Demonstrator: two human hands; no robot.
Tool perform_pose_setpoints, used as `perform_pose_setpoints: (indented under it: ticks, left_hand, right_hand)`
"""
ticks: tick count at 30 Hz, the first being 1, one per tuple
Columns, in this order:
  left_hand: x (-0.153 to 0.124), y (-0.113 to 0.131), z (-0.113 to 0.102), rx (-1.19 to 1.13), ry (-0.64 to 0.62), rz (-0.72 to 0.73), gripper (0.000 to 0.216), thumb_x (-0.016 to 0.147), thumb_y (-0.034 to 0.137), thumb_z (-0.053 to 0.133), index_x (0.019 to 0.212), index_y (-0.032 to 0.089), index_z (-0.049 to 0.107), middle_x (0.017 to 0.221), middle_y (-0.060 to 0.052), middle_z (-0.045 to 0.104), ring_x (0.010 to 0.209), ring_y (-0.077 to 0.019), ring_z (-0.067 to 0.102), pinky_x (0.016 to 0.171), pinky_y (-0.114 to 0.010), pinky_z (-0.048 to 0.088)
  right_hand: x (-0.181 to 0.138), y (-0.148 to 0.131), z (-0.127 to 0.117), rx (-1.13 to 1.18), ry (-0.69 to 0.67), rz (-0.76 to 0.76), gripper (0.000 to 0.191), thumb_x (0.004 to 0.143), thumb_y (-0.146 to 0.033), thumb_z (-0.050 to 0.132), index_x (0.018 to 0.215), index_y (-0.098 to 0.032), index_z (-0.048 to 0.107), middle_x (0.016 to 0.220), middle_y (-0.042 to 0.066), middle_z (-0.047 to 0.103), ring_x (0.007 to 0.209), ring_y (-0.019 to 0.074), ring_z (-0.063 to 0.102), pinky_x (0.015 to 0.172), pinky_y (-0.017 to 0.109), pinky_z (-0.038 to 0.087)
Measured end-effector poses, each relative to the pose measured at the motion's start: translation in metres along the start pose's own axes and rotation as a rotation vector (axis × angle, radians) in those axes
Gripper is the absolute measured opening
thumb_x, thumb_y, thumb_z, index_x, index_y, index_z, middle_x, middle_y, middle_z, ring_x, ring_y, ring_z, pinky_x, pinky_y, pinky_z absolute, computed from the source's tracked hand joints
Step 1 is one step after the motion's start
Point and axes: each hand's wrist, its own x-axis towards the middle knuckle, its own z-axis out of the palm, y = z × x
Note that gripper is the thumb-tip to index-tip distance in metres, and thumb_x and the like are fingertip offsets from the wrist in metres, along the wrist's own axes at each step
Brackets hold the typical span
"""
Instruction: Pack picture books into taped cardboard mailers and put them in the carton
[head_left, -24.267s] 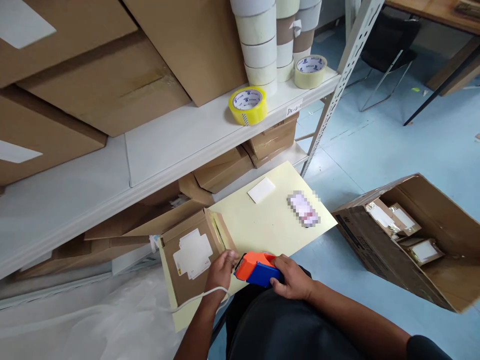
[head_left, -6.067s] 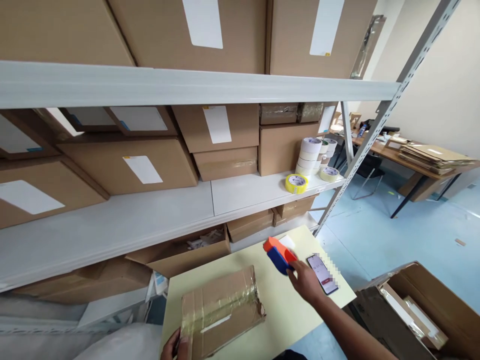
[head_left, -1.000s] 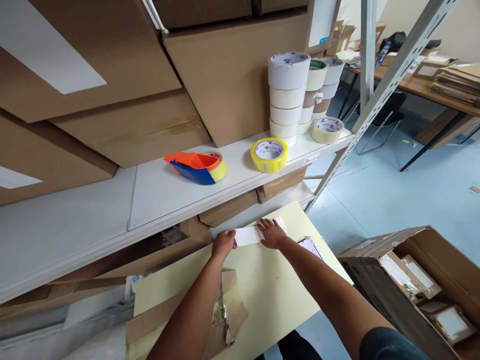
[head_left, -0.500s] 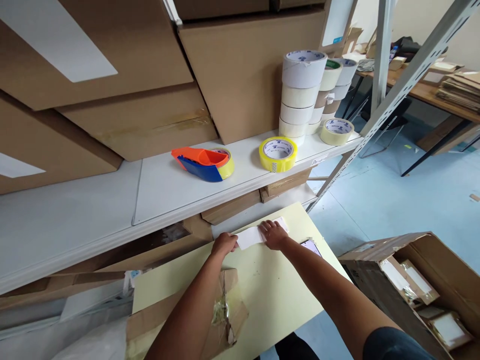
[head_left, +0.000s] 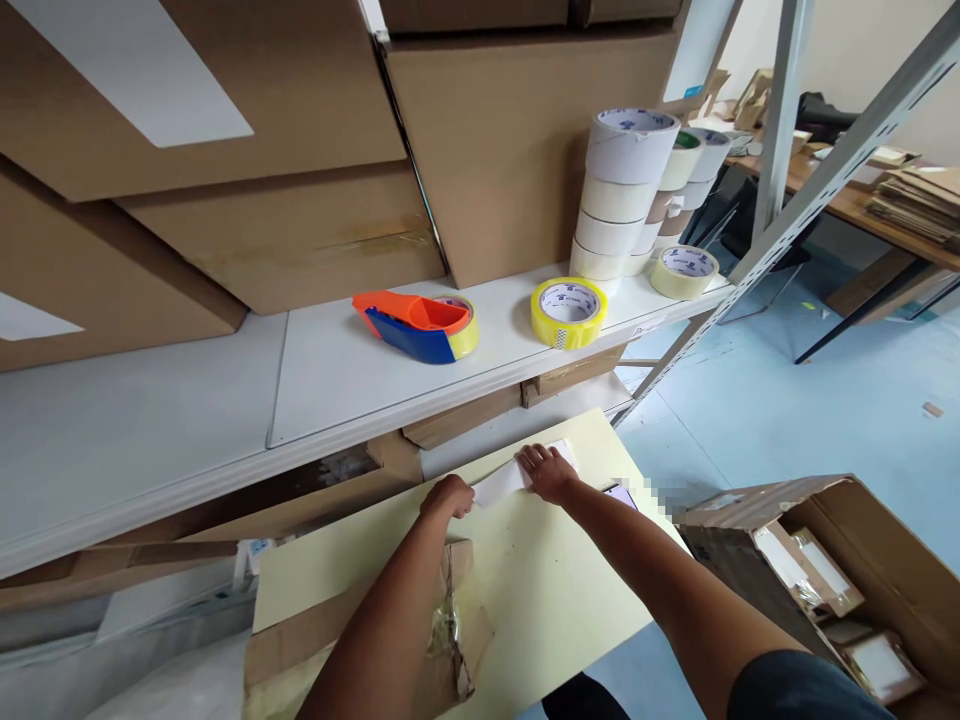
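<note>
A white paper strip point(head_left: 498, 485) lies across the far part of the pale yellow tabletop point(head_left: 559, 570). At its left end, my left hand point(head_left: 448, 496) is closed, pinching the paper with the fingertips. My right hand point(head_left: 549, 473) rests palm down over the strip with its fingers stretched out, pressing on it and covering part of it. Beyond that hand the strip's far right end shows. To the right of my right hand lies a phone point(head_left: 621, 495), partly hidden by the forearm. A worn, taped cardboard box point(head_left: 461, 640) sits below my left forearm.
On the grey shelf point(head_left: 315, 390) are an orange and blue tape dispenser point(head_left: 420, 325), a yellow tape roll point(head_left: 568, 312) and stacked tape rolls point(head_left: 622, 200). Large cartons point(head_left: 517, 150) stand behind. An open carton point(head_left: 877, 540) holding small boxes is at right, beside a metal shelf post point(head_left: 832, 170).
My left hand has shifted slightly left and turned, and the paper between the hands looks narrower and more tilted. My right hand stays nearly in place. The camera view has moved slightly.
</note>
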Motion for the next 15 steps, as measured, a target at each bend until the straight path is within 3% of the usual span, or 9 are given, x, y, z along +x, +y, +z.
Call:
perform_pose_setpoints:
  ticks: [5, 10, 12, 15]
  left_hand:
    - [-0.009, 0.001, -0.004, 0.079, -0.026, -0.036, 0.011, 0.063, 0.025, 0.077, 0.061, 0.021, 0.067, 0.055, -0.009, 0.070, 0.065, -0.0283, 0.074, 0.067, -0.034, 0.053]
    - [-0.033, -0.009, -0.024, 0.185, 0.035, -0.043, 0.015, 0.056, 0.012, 0.075, 0.053, 0.019, 0.063, 0.051, -0.012, 0.067, 0.077, -0.0364, 0.075, 0.072, -0.040, 0.052]
    - [-0.048, -0.016, -0.035, 0.194, 0.082, -0.031, 0.013, 0.060, 0.016, 0.075, 0.056, 0.019, 0.064, 0.054, -0.012, 0.068, 0.077, -0.0359, 0.074, 0.070, -0.039, 0.051]
    - [-0.080, -0.024, -0.051, 0.182, 0.205, 0.038, 0.013, 0.081, 0.029, 0.064, 0.072, 0.021, 0.068, 0.073, -0.012, 0.075, 0.084, -0.0307, 0.074, 0.071, -0.034, 0.048]
  right_hand:
    - [0.000, 0.001, 0.002, -0.002, 0.015, -0.005, 0.078, 0.093, -0.039, 0.067, 0.160, -0.015, 0.035, 0.166, 0.020, 0.035, 0.149, 0.0390, 0.034, 0.118, 0.055, 0.034]
    - [-0.001, 0.002, 0.007, -0.007, 0.019, -0.006, 0.077, 0.093, -0.038, 0.065, 0.160, -0.016, 0.036, 0.167, 0.019, 0.034, 0.151, 0.0383, 0.032, 0.119, 0.055, 0.034]
    - [-0.003, 0.002, 0.010, -0.009, 0.038, -0.009, 0.077, 0.093, -0.036, 0.065, 0.161, -0.015, 0.036, 0.167, 0.019, 0.033, 0.152, 0.0382, 0.031, 0.120, 0.056, 0.033]
    - [-0.006, 0.001, 0.011, -0.004, 0.057, -0.008, 0.075, 0.093, -0.034, 0.062, 0.161, -0.015, 0.035, 0.168, 0.018, 0.032, 0.154, 0.0381, 0.029, 0.121, 0.056, 0.032]
